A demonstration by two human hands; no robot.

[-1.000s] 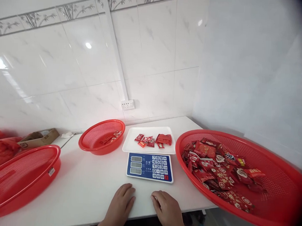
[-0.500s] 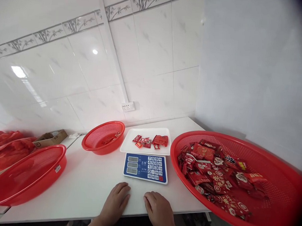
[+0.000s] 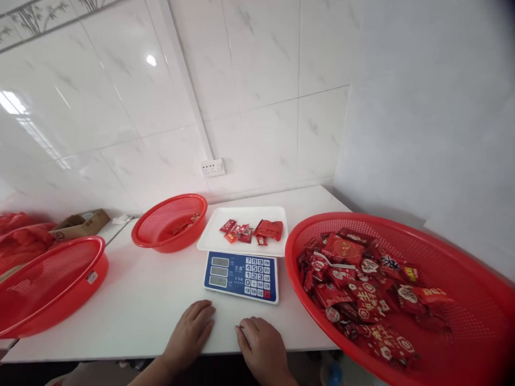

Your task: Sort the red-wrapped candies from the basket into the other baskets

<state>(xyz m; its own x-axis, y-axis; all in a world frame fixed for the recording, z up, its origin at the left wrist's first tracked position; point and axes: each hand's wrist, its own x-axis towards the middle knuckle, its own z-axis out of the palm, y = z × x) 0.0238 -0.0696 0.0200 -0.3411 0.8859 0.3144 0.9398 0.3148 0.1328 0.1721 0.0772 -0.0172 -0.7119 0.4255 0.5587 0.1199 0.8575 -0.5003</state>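
Left hand [image 3: 191, 331] and right hand [image 3: 263, 347] lie loose-fingered near the front edge of the bench [image 3: 137, 307], scale [image 3: 242, 276] between them and the tray [image 3: 215, 234], big basket [image 3: 468, 353] covering the right edge

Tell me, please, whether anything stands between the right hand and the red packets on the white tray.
Yes: the blue scale panel lies between the right hand and the red packets on the white tray. It looks low enough to reach over, and nothing taller is visible between them.
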